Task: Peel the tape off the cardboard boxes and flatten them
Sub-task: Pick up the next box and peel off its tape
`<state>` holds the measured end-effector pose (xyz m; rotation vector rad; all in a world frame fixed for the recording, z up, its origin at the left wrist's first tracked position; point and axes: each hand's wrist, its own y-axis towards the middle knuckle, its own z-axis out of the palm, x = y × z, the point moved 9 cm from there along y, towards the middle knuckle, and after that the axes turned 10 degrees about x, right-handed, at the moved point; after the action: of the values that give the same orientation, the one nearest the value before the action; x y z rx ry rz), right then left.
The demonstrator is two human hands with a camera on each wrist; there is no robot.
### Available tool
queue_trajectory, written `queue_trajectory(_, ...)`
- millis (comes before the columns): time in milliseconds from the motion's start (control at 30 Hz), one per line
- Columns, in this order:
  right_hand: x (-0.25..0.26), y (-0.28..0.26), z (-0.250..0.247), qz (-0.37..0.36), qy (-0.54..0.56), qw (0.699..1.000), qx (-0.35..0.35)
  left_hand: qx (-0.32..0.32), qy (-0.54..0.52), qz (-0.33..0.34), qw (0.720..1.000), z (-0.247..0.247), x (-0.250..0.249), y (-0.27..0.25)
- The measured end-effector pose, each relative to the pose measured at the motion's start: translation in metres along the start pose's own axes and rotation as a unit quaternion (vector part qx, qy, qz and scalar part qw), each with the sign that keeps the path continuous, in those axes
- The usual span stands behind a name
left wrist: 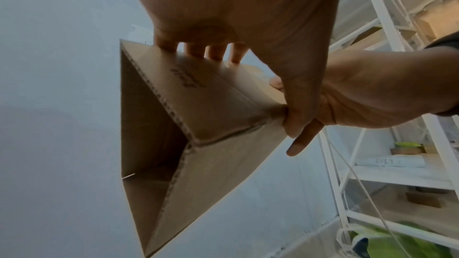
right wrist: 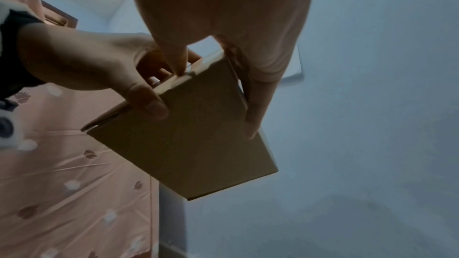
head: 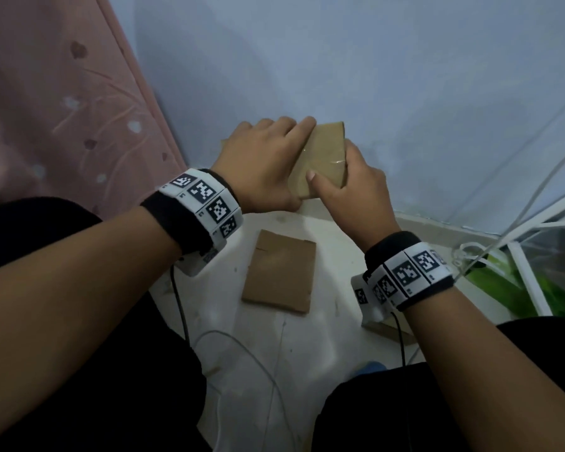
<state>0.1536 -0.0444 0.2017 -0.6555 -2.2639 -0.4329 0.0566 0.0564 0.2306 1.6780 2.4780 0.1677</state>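
A small brown cardboard box (head: 327, 148) is held up in front of the wall by both hands. Clear tape (head: 323, 159) glints across its top face. My left hand (head: 261, 161) grips its left side, fingers curled over the far edge. My right hand (head: 349, 187) grips the near right corner, thumb pressed on the taped face. In the left wrist view the box (left wrist: 211, 105) is open at its lower end and hollow inside. In the right wrist view the box (right wrist: 193, 134) shows a plain side, with the right fingers (right wrist: 258, 105) along its edge.
A flattened cardboard piece (head: 279, 272) lies on the white floor between my knees. More cardboard (head: 385, 327) sits under my right wrist. A pink flowered sheet (head: 62, 109) hangs at left. A white rack (head: 532, 282) with green items stands at right. A white cable (head: 242, 347) crosses the floor.
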Motion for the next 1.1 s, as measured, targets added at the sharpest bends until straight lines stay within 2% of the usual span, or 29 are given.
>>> queue_trajectory(100,0.017,0.007,-0.028,-0.019,-0.033,0.999,-0.033,-0.037,-0.007,0.007,0.999,-0.027,-0.007,0.012)
queue_trajectory(200,0.038,0.02,-0.071,-0.046,-0.032,0.994,-0.096,-0.092,0.011,0.022,0.995,-0.071,-0.019,0.033)
queue_trajectory(367,0.06,0.039,-0.117,-0.055,-0.04,0.986,-0.151,-0.11,0.025,0.03,0.993,-0.117,-0.034,0.069)
queue_trajectory(600,0.029,0.046,-0.082,-0.052,-0.084,0.992,-0.082,-0.09,0.013,0.025,0.996,-0.076,-0.027,0.072)
queue_trajectory(733,0.022,0.044,-0.07,-0.077,-0.028,0.993,-0.088,-0.097,0.03,0.026,0.994,-0.07,-0.019,0.069)
queue_trajectory(1100,0.015,0.05,-0.051,-0.04,-0.022,0.998,-0.039,-0.072,0.009,0.018,0.997,-0.054,-0.007,0.062)
